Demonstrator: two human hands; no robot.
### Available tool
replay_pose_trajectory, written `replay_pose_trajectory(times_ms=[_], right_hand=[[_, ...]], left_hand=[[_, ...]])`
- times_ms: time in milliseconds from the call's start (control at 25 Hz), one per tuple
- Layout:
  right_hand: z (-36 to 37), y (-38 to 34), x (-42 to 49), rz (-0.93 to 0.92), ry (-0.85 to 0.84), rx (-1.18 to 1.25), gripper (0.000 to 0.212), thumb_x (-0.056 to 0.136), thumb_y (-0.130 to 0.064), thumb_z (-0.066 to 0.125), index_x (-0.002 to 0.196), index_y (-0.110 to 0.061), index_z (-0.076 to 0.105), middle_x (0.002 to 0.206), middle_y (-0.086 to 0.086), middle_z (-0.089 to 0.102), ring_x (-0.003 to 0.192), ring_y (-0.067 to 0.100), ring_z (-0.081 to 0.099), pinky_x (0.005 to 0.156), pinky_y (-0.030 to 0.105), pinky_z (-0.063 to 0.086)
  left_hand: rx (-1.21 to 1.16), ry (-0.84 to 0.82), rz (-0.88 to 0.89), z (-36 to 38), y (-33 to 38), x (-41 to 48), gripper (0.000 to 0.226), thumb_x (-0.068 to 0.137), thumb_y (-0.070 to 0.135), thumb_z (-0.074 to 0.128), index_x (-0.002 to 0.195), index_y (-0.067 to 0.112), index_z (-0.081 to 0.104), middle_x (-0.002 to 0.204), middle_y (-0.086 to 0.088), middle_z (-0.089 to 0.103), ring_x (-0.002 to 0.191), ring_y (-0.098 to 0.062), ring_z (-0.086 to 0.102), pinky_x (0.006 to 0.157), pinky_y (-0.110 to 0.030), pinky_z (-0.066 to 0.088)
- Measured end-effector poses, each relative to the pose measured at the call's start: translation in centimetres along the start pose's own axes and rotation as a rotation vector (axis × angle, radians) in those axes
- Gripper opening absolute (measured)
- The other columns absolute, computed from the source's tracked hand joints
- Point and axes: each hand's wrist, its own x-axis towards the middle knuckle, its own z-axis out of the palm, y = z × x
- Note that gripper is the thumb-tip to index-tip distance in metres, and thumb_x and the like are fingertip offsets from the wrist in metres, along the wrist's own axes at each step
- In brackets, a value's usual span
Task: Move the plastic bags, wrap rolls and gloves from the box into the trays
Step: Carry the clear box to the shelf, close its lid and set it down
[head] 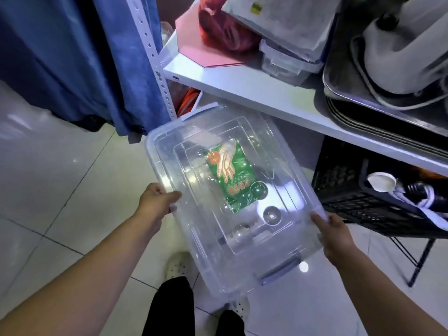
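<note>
A clear plastic box [169, 151] with its lid on hangs in the air in front of me, above the tiled floor. My left hand [155, 202] grips its left rim and my right hand [337, 236] grips its right rim. Through the lid I see a green pack of gloves [232, 175] with a hand printed on it, lying flat inside. A grey-blue latch [278, 270] sits on the near end of the box. Metal trays [344, 93] are stacked on the white shelf at the right.
The white shelf [242, 88] holds a pink board [194, 47], a red bag [223, 30], a clear container [288, 61] and a white appliance [407, 52]. A black crate [363, 190] stands under it. Blue cloth [72, 57] hangs at left. My feet [179, 265] are below.
</note>
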Motion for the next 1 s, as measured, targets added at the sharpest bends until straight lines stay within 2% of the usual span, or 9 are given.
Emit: replay_pose_trajectory(times_ms=[80,280,440,560,640,760,840,920,1000], right_hand=[[0.3,-0.2,-0.1,0.019,0.039,0.032,0.036,0.085,-0.024,0.066,0.103,0.005,0.053,0.082,0.014,0.049,0.062,0.023,0.041,0.057,0.029,0.034],[2.8,-1.9,-0.1,0.143,0.149,0.062,0.043,0.085,-0.028,0.065,0.106,0.007,0.054,0.084,0.019,0.053,0.061,0.026,0.047,0.052,0.03,0.036],[3.8,-3.7,-0.4,0.201,0.149,-0.01,0.04,0.086,-0.034,0.063,0.098,0.004,0.056,0.066,0.014,0.05,0.048,0.023,0.042,0.039,0.024,0.036],[4.2,-4.4,-0.7,0.214,0.159,-0.02,0.041,0.087,-0.033,0.062,0.098,0.007,0.058,0.065,0.016,0.049,0.048,0.023,0.041,0.045,0.028,0.034],[4.4,-4.9,-1.0,0.219,0.174,0.002,0.039,0.088,-0.03,0.061,0.097,0.008,0.058,0.061,0.014,0.048,0.045,0.022,0.043,0.04,0.023,0.037],[4.8,-5.8,-1.0,0.287,0.168,-0.005,0.037,0.089,-0.032,0.059,0.091,0.005,0.057,0.056,0.012,0.042,0.03,0.018,0.04,0.026,0.009,0.025],[6.1,-6.3,-0.7,0.349,0.163,0.038,0.04,0.088,-0.037,0.059,0.091,0.003,0.056,0.057,0.012,0.039,0.036,0.02,0.036,0.029,0.011,0.027],[7.8,-7.0,-0.2,0.432,0.165,0.147,0.044,0.084,-0.045,0.062,0.086,-0.002,0.053,0.055,0.009,0.035,0.031,0.015,0.031,0.036,0.014,0.028],[9.6,-8.0,0.7,0.509,0.178,0.254,0.048,0.08,-0.05,0.066,0.072,-0.007,0.046,0.047,0.005,0.032,0.026,0.01,0.025,0.036,0.012,0.027]], left_hand=[[0.032,-0.032,-0.006,1.2,1.8,2.3,0.032,0.078,-0.001,0.067,0.106,-0.001,0.053,0.097,-0.015,0.056,0.08,-0.026,0.056,0.065,-0.031,0.051],[-0.03,-0.167,0.016,3.8,6.2,6.1,0.011,0.083,-0.001,0.06,0.084,0.009,0.059,0.086,-0.007,0.064,0.073,-0.019,0.059,0.066,-0.023,0.046],[0.01,-0.268,-0.109,1.7,4.8,5.0,0.007,0.085,0.007,0.062,0.091,0.01,0.06,0.083,-0.003,0.066,0.074,-0.014,0.063,0.068,-0.029,0.051],[0.172,-0.393,-0.191,0.5,3.1,2.6,0.021,0.081,0.006,0.068,0.096,0.01,0.053,0.086,-0.005,0.065,0.075,-0.017,0.063,0.07,-0.035,0.052],[0.174,-0.391,-0.161,0.9,3.9,2.3,0.026,0.078,-0.001,0.068,0.097,0.006,0.052,0.086,-0.009,0.062,0.075,-0.02,0.062,0.071,-0.036,0.052],[0.177,-0.388,-0.065,2.2,6.7,4.1,0.022,0.079,-0.003,0.066,0.094,0.004,0.052,0.084,-0.01,0.058,0.07,-0.019,0.058,0.062,-0.031,0.05],[0.178,-0.387,-0.038,2.8,8.8,6.2,0.025,0.081,-0.002,0.064,0.104,-0.001,0.054,0.093,-0.014,0.06,0.08,-0.022,0.06,0.074,-0.037,0.052],[0.145,-0.374,-0.031,2.8,10.3,8.0,0.02,0.082,-0.003,0.062,0.102,0.001,0.059,0.092,-0.011,0.067,0.086,-0.025,0.062,0.087,-0.041,0.049],[0.055,-0.372,-0.029,2.3,11.1,8.9,0.015,0.083,-0.003,0.061,0.09,0.009,0.063,0.077,-0.003,0.072,0.079,-0.022,0.064,0.081,-0.035,0.052]])
